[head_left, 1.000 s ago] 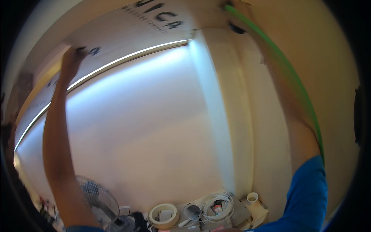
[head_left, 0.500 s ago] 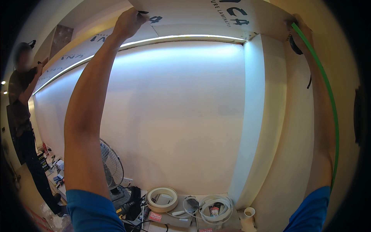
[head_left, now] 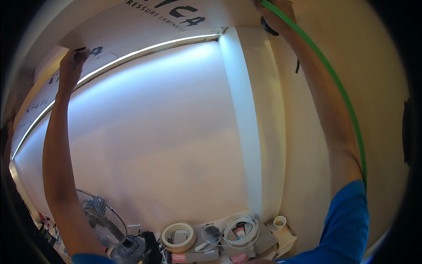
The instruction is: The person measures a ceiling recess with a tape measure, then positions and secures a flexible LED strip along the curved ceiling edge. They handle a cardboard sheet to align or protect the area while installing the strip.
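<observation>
Both my arms are raised toward the underside of a pale overhead panel (head_left: 132, 24) with dark printing. At its left part my left hand (head_left: 72, 64) is closed at the panel's edge. A small dark piece (head_left: 80, 49) shows at its fingertips, too small to name. Up at the top rim, my right hand (head_left: 279, 16) appears closed on the end of a long green strip (head_left: 336, 79), with its fingertips partly cut off. From there the strip runs down along my right forearm to the blue sleeve. A dark rounded object (head_left: 269, 26) shows just beneath this hand.
A lit strip (head_left: 145, 53) runs along the panel's back edge. Below stand a fan (head_left: 99, 215), a roll of pale banding (head_left: 162, 237), coiled pale cable (head_left: 252, 226) on boxes, and a cup (head_left: 279, 221). At far left another person's arm (head_left: 6, 141) shows partly.
The view has swung right and tilted, so both hands and the panel appear farther left. The other person is mostly out of view. Both my hands stay raised, the green strip still by the right one.
</observation>
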The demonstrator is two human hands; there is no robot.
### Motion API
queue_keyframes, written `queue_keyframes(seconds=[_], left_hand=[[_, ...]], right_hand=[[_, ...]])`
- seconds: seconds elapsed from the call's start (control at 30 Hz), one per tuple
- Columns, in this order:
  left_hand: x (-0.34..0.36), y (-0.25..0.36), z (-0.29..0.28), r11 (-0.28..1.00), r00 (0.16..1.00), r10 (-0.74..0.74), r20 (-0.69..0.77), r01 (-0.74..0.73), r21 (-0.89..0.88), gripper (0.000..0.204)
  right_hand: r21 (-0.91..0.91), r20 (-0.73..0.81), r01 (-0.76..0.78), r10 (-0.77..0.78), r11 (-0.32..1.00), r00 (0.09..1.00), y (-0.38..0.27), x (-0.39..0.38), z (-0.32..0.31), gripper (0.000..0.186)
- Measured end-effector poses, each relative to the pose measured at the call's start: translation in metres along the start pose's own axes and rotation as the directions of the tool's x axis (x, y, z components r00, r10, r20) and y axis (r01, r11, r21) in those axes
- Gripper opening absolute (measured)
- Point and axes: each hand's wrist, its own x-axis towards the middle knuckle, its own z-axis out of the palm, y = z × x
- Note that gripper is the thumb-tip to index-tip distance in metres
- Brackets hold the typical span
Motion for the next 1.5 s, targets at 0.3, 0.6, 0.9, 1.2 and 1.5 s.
queue_keyframes(seconds=[0.3,0.6,0.9,1.2,1.5], left_hand=[[0.015,0.015,0.012,0.989,0.990,0.139,0.002,-0.139,-0.045,0.018],[0.011,0.008,0.019,0.987,0.989,0.149,-0.019,-0.147,0.069,0.019],[0.019,0.001,0.014,0.983,0.995,0.101,0.028,-0.104,0.154,0.026],[0.028,0.009,-0.001,0.962,0.965,-0.174,0.196,0.209,-0.178,0.022],[-0.013,-0.038,0.011,0.703,0.817,-0.440,0.373,0.572,-0.424,0.033]], right_hand=[[0.055,-0.106,0.173,-0.166,0.983,0.980,0.047,0.025,0.001,0.013],[0.039,-0.079,0.042,-0.039,0.998,0.996,0.045,0.012,0.012,0.045],[-0.283,-0.070,-0.061,0.043,0.957,0.997,-0.001,-0.013,0.035,0.074],[-0.198,-0.058,-0.022,0.011,0.980,0.998,0.005,-0.001,0.021,0.043],[-0.046,0.202,-0.040,0.049,0.998,0.978,-0.022,0.068,0.071,0.024]])
